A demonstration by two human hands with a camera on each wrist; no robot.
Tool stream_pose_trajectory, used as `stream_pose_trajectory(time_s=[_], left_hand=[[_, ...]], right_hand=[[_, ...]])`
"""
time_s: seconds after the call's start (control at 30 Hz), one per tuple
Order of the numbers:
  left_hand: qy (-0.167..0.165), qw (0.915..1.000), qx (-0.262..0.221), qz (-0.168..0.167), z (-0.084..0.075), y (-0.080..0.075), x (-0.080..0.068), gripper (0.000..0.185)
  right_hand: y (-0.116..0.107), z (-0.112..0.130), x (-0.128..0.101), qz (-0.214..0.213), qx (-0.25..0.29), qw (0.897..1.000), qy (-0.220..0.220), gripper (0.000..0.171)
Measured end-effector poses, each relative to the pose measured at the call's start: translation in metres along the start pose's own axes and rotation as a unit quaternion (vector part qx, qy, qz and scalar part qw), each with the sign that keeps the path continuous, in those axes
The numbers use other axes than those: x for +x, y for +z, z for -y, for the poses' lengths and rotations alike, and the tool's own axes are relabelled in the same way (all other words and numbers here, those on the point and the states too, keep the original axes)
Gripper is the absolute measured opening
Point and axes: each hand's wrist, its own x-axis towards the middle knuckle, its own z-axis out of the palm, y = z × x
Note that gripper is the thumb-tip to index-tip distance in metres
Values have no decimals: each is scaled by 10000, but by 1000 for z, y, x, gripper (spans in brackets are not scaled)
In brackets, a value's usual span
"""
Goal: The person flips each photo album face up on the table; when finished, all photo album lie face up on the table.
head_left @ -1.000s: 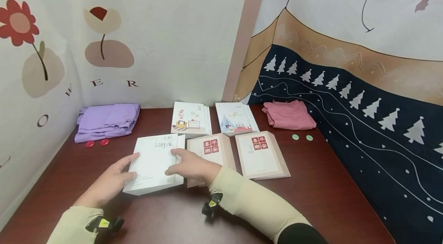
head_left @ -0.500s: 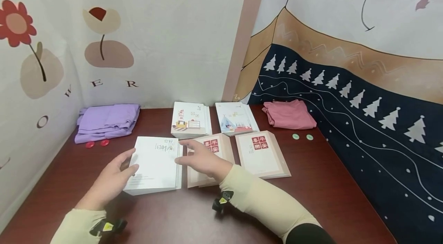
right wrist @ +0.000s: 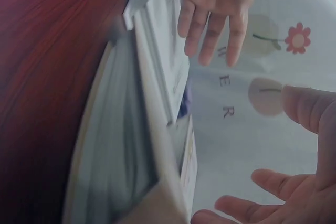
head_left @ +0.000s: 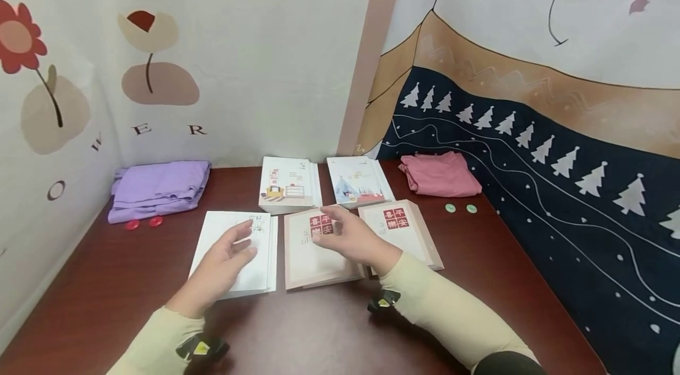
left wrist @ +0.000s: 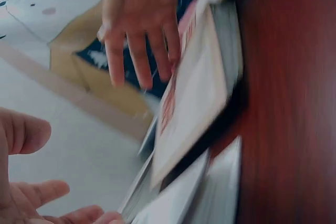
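My left hand (head_left: 216, 271) hovers over a thick white notebook (head_left: 204, 245) with lettering on its cover, fingers spread and holding nothing. My right hand (head_left: 361, 239) is above two cream notebooks with red square stamps, over the left one (head_left: 319, 263) and partly covering the right one (head_left: 390, 239). Its fingers are apart and grip nothing. In the left wrist view the right hand (left wrist: 142, 30) reaches down beside the stamped notebook (left wrist: 189, 98). The right wrist view has the left hand (right wrist: 218, 14) near the white notebook (right wrist: 165, 40), blurred page edges in front.
Two illustrated notebooks, one with furniture (head_left: 289, 183) and one with a tent (head_left: 358, 180), lie at the back. Folded purple cloth (head_left: 159, 189) and red buttons (head_left: 143, 223) are left; folded pink cloth (head_left: 441, 174) and green buttons (head_left: 460, 208) are right. Printed wall sheets stand behind.
My right hand has let go of the white notebook and moved right, over the stamped notebooks. My left hand has left the notebook's left edge, lifting and shifting right. The white notebook lies straighter.
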Motion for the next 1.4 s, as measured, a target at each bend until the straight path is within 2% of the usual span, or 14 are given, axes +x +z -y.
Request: stream_pose_trajectory(time_s=[0.17,0.33,0.53,0.67,0.9,1.0,1.1,1.3,1.4], left_hand=[[-301,9971,-532,443,-5,25,9,63],[-631,9938,-581,711,-8,44,20,68],[-1109,9874,-710,878,-9,59,27,75],[-1310,9835,-927,836,-9,66,32,76],[-1586,9806,-924,687,-6,72,41,74],[-1678,9779,-1067,646,-4,74,43,74],[-1679,9769,-1155,649,-4,75,43,75],[-1589,9810,-975,544,-10,80,42,78],[-1644,9797,-1043,482,-11,79,42,78]], right_hand=[[-10,-13,-8,12,-100,9995,308,78],[-15,-22,-14,90,59,9987,499,81],[-18,-26,-17,195,77,9984,521,78],[-18,-27,-17,197,13,9977,643,75],[-17,-30,-16,252,-208,9969,713,69],[-17,-30,-16,233,-188,9970,720,68],[-16,-30,-15,190,-169,9968,762,66],[-16,-28,-14,151,-237,9969,729,65],[-15,-26,-15,160,-258,9972,689,65]])
